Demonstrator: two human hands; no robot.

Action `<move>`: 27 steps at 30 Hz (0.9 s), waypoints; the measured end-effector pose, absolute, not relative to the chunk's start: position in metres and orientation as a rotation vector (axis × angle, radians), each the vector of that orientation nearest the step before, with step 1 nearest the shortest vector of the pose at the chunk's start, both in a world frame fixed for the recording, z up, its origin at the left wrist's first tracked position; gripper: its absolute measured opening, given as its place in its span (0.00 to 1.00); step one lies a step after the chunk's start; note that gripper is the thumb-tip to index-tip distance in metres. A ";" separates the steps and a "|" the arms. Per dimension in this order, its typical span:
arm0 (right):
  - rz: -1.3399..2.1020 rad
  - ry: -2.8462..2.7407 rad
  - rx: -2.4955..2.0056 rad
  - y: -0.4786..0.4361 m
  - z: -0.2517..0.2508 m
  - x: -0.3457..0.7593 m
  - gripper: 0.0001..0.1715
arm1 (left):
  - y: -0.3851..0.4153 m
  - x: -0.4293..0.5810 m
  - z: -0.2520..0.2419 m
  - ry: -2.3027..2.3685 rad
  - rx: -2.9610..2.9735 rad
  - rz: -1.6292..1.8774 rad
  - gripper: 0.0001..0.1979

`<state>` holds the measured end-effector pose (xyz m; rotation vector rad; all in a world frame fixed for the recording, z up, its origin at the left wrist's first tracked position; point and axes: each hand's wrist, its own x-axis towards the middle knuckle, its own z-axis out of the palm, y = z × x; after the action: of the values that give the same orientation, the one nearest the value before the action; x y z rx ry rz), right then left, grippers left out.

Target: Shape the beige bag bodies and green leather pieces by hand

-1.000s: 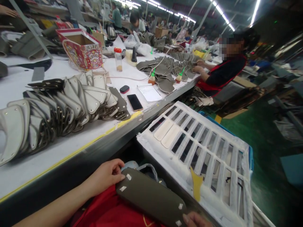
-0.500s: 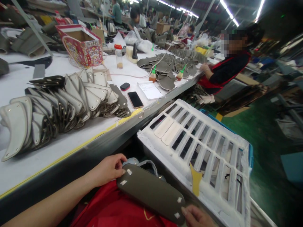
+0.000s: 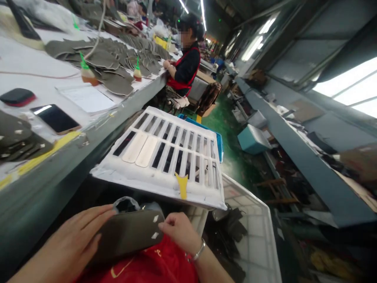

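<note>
Long white worktable (image 3: 35,63) along the left.
On it lie a phone (image 3: 55,118), a red-edged case (image 3: 17,96), paper sheets (image 3: 86,98), two glue bottles (image 3: 86,72) and grey leather pieces (image 3: 112,63).

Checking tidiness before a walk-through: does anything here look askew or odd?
The white slotted rack sits tilted, one corner overhanging a white crate, with a yellow scrap hanging off its front edge. Both hands hold the olive panel normally.
</note>
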<state>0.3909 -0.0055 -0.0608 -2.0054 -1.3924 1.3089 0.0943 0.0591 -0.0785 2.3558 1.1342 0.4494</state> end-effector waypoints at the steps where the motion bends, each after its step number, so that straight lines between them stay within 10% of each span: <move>1: 1.305 -1.398 -2.001 -0.007 -0.063 0.392 0.13 | 0.056 0.117 -0.073 1.067 2.441 0.461 0.25; 5: 1.273 -1.455 -1.941 -0.012 -0.070 0.395 0.12 | 0.046 0.191 -0.064 0.874 2.544 0.227 0.41; 27: 1.195 -1.493 -1.930 -0.012 -0.065 0.397 0.13 | 0.044 0.220 -0.073 0.966 2.440 0.138 0.27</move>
<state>0.3972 -0.0123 -0.0651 -1.9297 -1.4930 1.1946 0.2204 0.0441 -0.0726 2.4398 0.9663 0.1375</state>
